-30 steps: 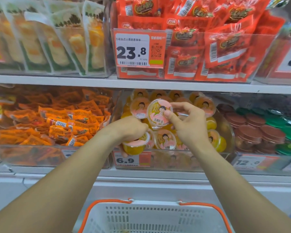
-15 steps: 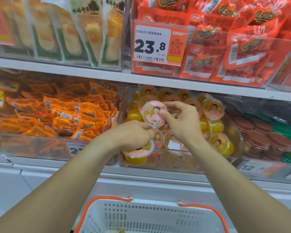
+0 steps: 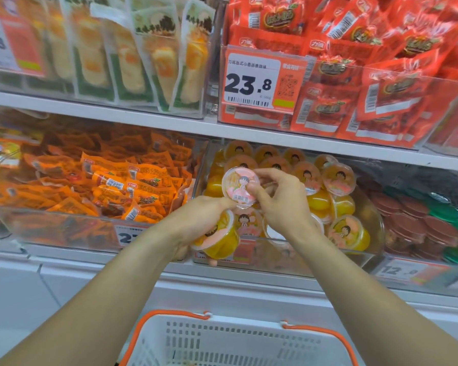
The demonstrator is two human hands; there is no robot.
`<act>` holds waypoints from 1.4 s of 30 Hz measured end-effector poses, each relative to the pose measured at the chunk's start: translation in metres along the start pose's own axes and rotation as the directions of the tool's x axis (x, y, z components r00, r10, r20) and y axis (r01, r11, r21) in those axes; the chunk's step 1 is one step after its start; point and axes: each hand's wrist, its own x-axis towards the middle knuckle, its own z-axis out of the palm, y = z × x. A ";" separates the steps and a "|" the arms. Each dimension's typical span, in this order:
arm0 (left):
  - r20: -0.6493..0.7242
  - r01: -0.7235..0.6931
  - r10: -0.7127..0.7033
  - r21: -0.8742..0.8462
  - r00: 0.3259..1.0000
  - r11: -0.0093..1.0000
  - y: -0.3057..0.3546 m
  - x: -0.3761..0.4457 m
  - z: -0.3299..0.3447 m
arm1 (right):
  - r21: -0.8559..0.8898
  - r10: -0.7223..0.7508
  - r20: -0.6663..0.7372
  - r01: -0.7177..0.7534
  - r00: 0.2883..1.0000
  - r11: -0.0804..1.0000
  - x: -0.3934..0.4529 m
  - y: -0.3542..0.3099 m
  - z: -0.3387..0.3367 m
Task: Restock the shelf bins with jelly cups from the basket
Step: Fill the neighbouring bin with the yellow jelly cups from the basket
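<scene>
Head view: right hand (image 3: 280, 204) pinches a light, rigid jelly cup (image 3: 239, 186) by its rim; below, left hand (image 3: 198, 220) grips another cup (image 3: 221, 243), slippery-looking.

Your left hand (image 3: 196, 220) is hiding most of held cup (image 3: 221, 240). Bottom edge is cutting off basket (image 3: 238, 342). Price tag (image 3: 128, 236) is showing only partly behind your wrist.

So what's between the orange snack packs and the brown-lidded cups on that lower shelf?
In the head view, the clear bin of yellow jelly cups sits between the orange packs and brown-lidded cups, with both hands at it.
</scene>
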 end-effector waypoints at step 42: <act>-0.287 -0.082 0.459 0.770 0.841 0.633 0.010 0.047 -0.006 | -0.160 -0.107 0.394 0.183 0.913 0.970 -0.007 -0.010 -0.023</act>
